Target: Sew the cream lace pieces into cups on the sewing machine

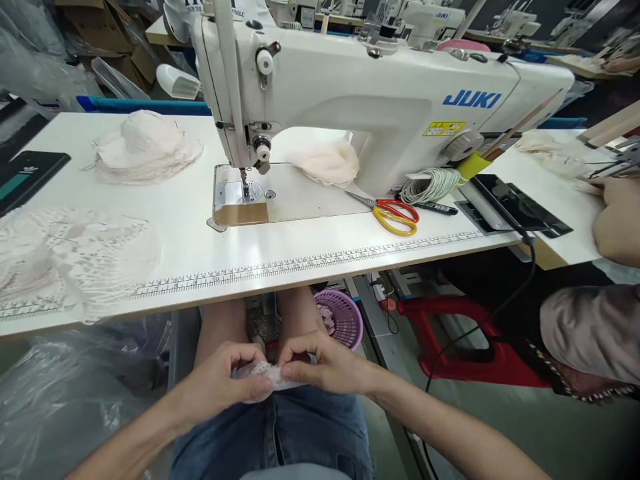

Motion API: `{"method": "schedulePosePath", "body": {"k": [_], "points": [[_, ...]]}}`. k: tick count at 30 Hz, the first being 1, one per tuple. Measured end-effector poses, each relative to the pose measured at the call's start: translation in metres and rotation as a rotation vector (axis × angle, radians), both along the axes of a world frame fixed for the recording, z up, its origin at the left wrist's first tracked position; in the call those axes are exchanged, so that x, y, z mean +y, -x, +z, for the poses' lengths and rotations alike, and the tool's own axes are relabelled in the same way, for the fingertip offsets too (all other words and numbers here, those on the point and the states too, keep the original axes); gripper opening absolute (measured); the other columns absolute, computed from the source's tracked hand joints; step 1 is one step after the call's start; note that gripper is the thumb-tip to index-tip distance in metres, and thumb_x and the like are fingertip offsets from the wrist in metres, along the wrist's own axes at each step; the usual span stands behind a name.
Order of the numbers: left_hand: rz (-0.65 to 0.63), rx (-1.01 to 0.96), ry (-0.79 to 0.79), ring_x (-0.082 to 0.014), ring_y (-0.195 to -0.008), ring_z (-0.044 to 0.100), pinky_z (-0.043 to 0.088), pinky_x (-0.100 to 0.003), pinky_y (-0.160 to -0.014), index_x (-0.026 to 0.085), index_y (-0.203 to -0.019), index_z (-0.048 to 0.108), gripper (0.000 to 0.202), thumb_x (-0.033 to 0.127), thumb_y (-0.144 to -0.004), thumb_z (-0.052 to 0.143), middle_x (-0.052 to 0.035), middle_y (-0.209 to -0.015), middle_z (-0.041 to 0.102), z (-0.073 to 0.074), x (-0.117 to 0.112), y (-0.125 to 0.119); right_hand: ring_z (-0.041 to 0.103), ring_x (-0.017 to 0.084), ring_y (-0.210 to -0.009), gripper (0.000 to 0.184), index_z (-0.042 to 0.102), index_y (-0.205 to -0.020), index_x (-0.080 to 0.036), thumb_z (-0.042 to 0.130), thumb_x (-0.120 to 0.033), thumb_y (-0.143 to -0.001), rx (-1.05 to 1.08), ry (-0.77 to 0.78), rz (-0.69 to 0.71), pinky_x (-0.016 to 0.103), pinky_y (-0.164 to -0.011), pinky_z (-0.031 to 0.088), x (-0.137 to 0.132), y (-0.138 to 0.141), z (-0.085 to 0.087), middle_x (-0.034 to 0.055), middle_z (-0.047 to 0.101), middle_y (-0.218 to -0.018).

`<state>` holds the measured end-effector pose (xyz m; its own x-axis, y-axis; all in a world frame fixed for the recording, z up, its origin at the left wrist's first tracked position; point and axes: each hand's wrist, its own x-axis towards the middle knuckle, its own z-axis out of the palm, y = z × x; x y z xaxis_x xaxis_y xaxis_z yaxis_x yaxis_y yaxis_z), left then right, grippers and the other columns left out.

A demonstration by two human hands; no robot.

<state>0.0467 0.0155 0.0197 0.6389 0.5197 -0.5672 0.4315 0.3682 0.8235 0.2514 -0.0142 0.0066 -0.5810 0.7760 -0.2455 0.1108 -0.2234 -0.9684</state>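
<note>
Over my lap, my left hand (230,380) and my right hand (320,363) pinch a small piece of white lace fabric (270,375) between thumbs and fingers. Part of the lace is hidden behind the fingers. In front of me on the table stands a white JUKI sewing machine (360,87), its needle area (245,190) bare of cloth. A pale fabric piece (327,162) lies on the bed under the machine's arm. At the left are a pile of pale cloth pieces (145,147) and spread lace pieces (100,253).
Scissors with red and yellow handles (395,215) lie beside a coil of white cord (431,185) and a black marker (435,207). A printed ruler (300,265) runs along the table's front edge. Below are a purple basket (345,319) and a red stool (450,340). Another person's sleeve (590,327) shows right.
</note>
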Motion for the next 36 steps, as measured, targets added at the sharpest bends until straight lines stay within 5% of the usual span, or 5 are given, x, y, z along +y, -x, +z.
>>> {"method": "schedulePosePath", "body": {"k": [4, 7, 17, 23, 36], "points": [[0.057, -0.008, 0.143, -0.0105, -0.056, 0.034, 0.024, -0.021, -0.051, 0.016, -0.063, 0.053, 0.035, 0.045, -0.067, 0.071, 0.0048, -0.058, 0.042, -0.006, 0.007, -0.004, 0.038, 0.008, -0.057, 0.039, 0.059, -0.088, -0.012, 0.049, -0.05, -0.087, 0.027, 0.046, 0.047, 0.019, -0.05, 0.031, 0.006, 0.001, -0.007, -0.0022, 0.047, -0.067], [0.09, -0.004, 0.177, -0.0087, -0.051, 0.029, 0.019, -0.021, -0.046, 0.016, -0.062, 0.052, 0.039, 0.05, -0.067, 0.07, 0.0064, -0.054, 0.037, -0.011, 0.012, -0.003, 0.035, 0.007, -0.056, 0.038, 0.055, -0.079, -0.013, 0.052, -0.05, -0.085, -0.02, 0.02, -0.029, 0.019, -0.049, 0.027, 0.01, 0.006, -0.015, -0.0034, 0.043, -0.063], [0.145, -0.062, 0.186, -0.011, -0.057, 0.029, 0.022, -0.023, -0.051, 0.015, -0.063, 0.056, 0.057, 0.065, -0.084, 0.036, 0.0035, -0.059, 0.036, -0.024, 0.012, 0.017, 0.027, 0.007, -0.052, 0.041, 0.048, -0.072, -0.015, 0.053, -0.055, -0.084, -0.013, 0.165, -0.073, 0.02, -0.046, 0.021, 0.008, 0.005, -0.03, -0.0058, 0.034, -0.058], [-0.006, -0.091, 0.206, -0.0097, -0.057, 0.032, 0.023, -0.022, -0.052, 0.014, -0.062, 0.058, 0.034, 0.042, -0.062, 0.077, 0.0058, -0.058, 0.039, -0.027, 0.014, 0.025, 0.028, 0.007, -0.052, 0.042, 0.047, -0.071, -0.016, 0.052, -0.056, -0.084, -0.049, 0.154, -0.082, 0.02, -0.046, 0.021, 0.009, 0.006, -0.027, -0.0057, 0.035, -0.058], [-0.072, -0.106, 0.073, -0.0139, -0.073, 0.045, 0.031, -0.023, -0.066, 0.017, -0.075, 0.066, 0.019, 0.034, -0.068, 0.073, 0.0025, -0.078, 0.053, -0.024, 0.01, 0.047, 0.029, 0.007, -0.053, 0.036, 0.047, -0.074, -0.015, 0.05, -0.048, -0.088, -0.018, 0.115, -0.072, 0.019, -0.047, 0.023, 0.002, 0.009, -0.029, -0.0053, 0.035, -0.06]]}}
